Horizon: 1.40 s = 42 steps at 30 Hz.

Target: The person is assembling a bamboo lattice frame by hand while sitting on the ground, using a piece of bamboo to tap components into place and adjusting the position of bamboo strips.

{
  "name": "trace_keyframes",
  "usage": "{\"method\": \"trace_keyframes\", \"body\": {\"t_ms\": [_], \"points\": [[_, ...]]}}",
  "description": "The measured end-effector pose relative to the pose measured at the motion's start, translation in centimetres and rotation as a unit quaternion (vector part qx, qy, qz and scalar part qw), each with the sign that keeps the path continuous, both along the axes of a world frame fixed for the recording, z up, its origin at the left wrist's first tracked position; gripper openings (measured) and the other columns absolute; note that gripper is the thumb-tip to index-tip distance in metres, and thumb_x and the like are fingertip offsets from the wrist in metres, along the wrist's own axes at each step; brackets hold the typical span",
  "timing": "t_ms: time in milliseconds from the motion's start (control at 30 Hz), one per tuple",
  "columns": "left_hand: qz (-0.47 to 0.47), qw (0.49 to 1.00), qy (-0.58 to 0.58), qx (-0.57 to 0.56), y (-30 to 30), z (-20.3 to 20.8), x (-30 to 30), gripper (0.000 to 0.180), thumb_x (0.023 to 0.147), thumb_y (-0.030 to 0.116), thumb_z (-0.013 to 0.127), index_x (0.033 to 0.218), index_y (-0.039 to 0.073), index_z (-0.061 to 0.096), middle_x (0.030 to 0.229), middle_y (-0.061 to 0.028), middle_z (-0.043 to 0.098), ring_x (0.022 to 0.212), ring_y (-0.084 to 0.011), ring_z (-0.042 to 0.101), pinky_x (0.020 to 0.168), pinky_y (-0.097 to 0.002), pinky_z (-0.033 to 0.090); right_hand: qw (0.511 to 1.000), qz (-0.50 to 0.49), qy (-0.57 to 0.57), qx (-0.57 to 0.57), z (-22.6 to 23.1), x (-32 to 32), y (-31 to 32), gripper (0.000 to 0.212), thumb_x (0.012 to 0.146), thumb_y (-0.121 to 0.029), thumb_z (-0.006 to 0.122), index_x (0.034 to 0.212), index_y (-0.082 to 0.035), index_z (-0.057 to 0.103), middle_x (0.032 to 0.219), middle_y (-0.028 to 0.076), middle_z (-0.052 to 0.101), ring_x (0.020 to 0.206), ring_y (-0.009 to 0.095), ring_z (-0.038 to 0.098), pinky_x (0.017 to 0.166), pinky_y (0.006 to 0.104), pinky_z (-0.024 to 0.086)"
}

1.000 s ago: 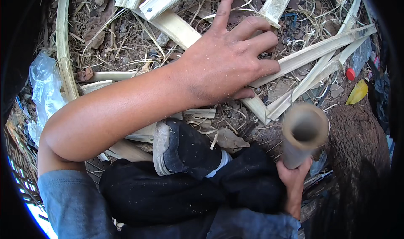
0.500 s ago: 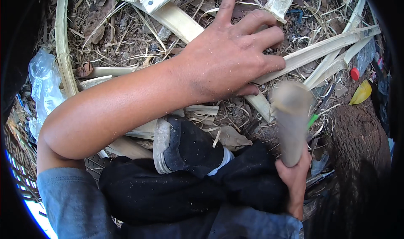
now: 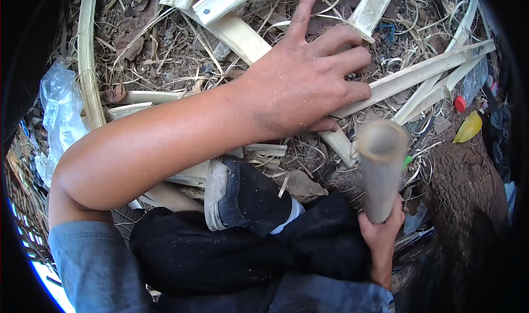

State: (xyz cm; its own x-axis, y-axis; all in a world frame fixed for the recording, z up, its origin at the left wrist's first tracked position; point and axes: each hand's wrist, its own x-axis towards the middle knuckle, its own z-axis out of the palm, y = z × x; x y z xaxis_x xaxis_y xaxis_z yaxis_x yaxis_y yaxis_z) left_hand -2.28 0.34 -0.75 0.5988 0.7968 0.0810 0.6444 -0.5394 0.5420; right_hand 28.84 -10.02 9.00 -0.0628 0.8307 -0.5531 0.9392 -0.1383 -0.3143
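My left hand (image 3: 308, 84) reaches across from the left, back up, over crossing pale split-bamboo strips (image 3: 245, 40). Its outer finger stretches forward while the others bend; what lies between thumb and fingertips is hidden. One long strip (image 3: 421, 70) runs from beneath the fingers to the right, and another strip's end (image 3: 339, 144) sticks out below the thumb. My right hand (image 3: 384, 225), lower right, is wrapped round a thick round wooden club (image 3: 380, 175). The club points up, its worn, cupped-looking end level with my left thumb and right of it.
My shoe (image 3: 256, 192) and crossed legs in dark trousers (image 3: 231, 252) are in front. A rough log (image 3: 463, 186) lies at right, near a yellow leaf (image 3: 469, 127) and red cap (image 3: 460, 103). Clear plastic (image 3: 59, 109) lies at left. Shavings cover the soil.
The club in my right hand has shifted slightly down in the picture, and its end is less blurred. My left hand stays over the strips in nearly the same pose.
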Motion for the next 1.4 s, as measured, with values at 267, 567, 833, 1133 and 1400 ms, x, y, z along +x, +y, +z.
{"method": "trace_keyframes", "body": {"t_ms": [267,567,833,1133,1400], "points": [[0.057,0.998,-0.001,0.007,-0.1,-0.4,0.6,0.058,0.063,0.039,0.086,0.118,0.032,0.068,0.123,0.0007,0.055,0.136,-0.0234,0.040,0.118,-0.0704,0.008,0.999,0.031,0.011,0.023,1.6,0.7,0.0,0.041,0.064,-0.005,0.071,0.104,-0.001,0.060,0.084,0.012,0.065,0.079,0.029,0.064,0.077,0.0398,0.050],[0.056,0.998,0.000,0.010,-0.4,-0.8,0.5,0.057,0.065,0.038,0.086,0.118,0.031,0.068,0.122,0.0005,0.055,0.136,-0.0236,0.040,0.118,-0.0701,0.008,0.999,-0.014,0.048,-0.018,0.1,-0.6,1.1,0.042,0.069,-0.003,0.069,0.110,-0.001,0.058,0.089,0.012,0.066,0.078,0.024,0.066,0.075,0.0355,0.052],[0.045,0.999,0.006,-0.016,-0.6,-0.3,0.3,0.061,0.062,0.039,0.087,0.119,0.031,0.067,0.122,0.0012,0.055,0.135,-0.0235,0.041,0.119,-0.0693,0.007,0.999,0.046,0.005,0.012,0.1,-0.2,0.4,0.038,0.066,-0.004,0.071,0.103,0.001,0.061,0.081,0.013,0.066,0.077,0.024,0.067,0.074,0.0362,0.052],[0.056,0.998,-0.011,-0.014,-0.4,-0.2,0.7,0.058,0.062,0.037,0.087,0.116,0.032,0.068,0.121,0.0011,0.056,0.135,-0.0230,0.041,0.119,-0.0689,0.010,0.998,0.060,0.017,0.033,1.7,0.4,1.1,0.051,0.064,-0.002,0.071,0.113,0.001,0.057,0.088,0.016,0.067,0.079,0.029,0.066,0.074,0.0384,0.052],[0.055,0.998,-0.007,-0.012,-0.4,-0.1,0.6,0.059,0.060,0.037,0.087,0.116,0.032,0.068,0.118,0.0018,0.056,0.134,-0.0233,0.042,0.119,-0.0686,0.008,0.997,0.030,0.064,0.042,-0.2,0.4,0.3,0.032,0.068,0.001,0.070,0.099,0.001,0.061,0.083,0.009,0.063,0.076,0.022,0.063,0.075,0.0356,0.051]]}}
